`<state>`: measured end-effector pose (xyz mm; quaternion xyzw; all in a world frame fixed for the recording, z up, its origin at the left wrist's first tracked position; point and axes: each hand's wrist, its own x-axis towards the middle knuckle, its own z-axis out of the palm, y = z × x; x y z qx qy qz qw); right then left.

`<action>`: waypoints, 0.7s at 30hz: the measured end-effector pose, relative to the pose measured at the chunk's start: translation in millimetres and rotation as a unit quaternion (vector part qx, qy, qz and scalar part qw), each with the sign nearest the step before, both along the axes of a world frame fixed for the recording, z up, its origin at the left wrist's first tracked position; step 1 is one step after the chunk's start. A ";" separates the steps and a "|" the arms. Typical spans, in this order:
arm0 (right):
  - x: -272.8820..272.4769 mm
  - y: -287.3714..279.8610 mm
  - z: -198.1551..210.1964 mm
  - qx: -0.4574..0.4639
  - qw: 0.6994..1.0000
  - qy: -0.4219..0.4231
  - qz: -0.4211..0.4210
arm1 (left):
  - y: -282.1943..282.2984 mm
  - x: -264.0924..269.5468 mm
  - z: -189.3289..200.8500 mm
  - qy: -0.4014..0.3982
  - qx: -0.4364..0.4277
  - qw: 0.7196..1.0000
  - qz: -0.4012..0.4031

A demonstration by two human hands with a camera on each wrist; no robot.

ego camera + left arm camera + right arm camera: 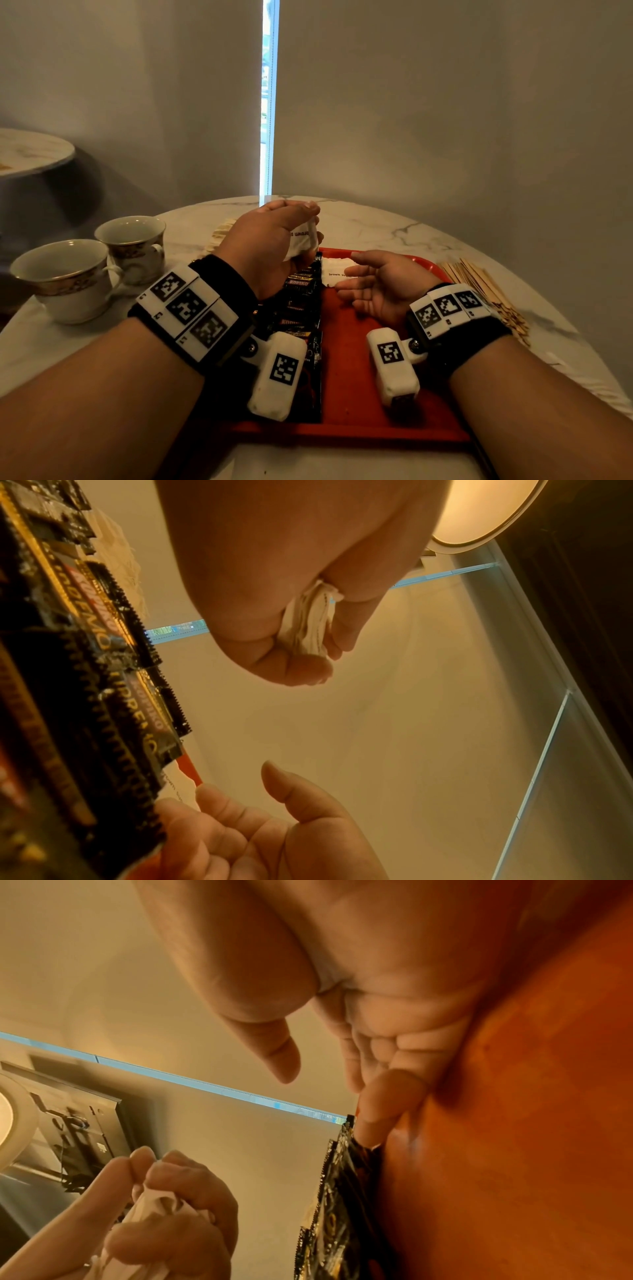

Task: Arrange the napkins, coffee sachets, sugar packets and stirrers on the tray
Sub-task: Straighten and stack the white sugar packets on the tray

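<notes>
My left hand (274, 236) hovers above the far left of the red tray (376, 404) and grips a bundle of white brown-sugar packets (303, 240); the bundle (308, 626) shows between its curled fingers in the left wrist view. A row of black coffee sachets (301, 308) lies overlapped down the tray's left side. One white sugar packet (334, 272) lies flat at the tray's far end. My right hand (370, 284) rests open, palm turned left, on the tray beside that packet, fingertips near the sachets (339, 1191). Wooden stirrers (486, 294) lie on the table right of the tray.
Two gold-trimmed white cups (68, 277) (135, 246) stand on the marble table (394, 226) at the left. A pale napkin stack (219, 236) peeks out behind my left hand. A second round table (30, 150) stands at far left. Walls close behind.
</notes>
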<state>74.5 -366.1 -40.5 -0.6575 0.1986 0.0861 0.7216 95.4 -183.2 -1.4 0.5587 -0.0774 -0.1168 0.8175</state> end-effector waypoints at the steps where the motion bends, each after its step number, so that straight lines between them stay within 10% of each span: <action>1: 0.0 -0.1 -0.1 0.000 1.000 -0.002 -0.003 | 0.0 0.0 -0.1 0.000 -0.001 1.000 -0.001; 21: -7.0 2.4 11.5 -0.058 0.997 0.005 -0.051 | 0.4 -4.2 2.7 -0.003 -0.006 1.000 -0.008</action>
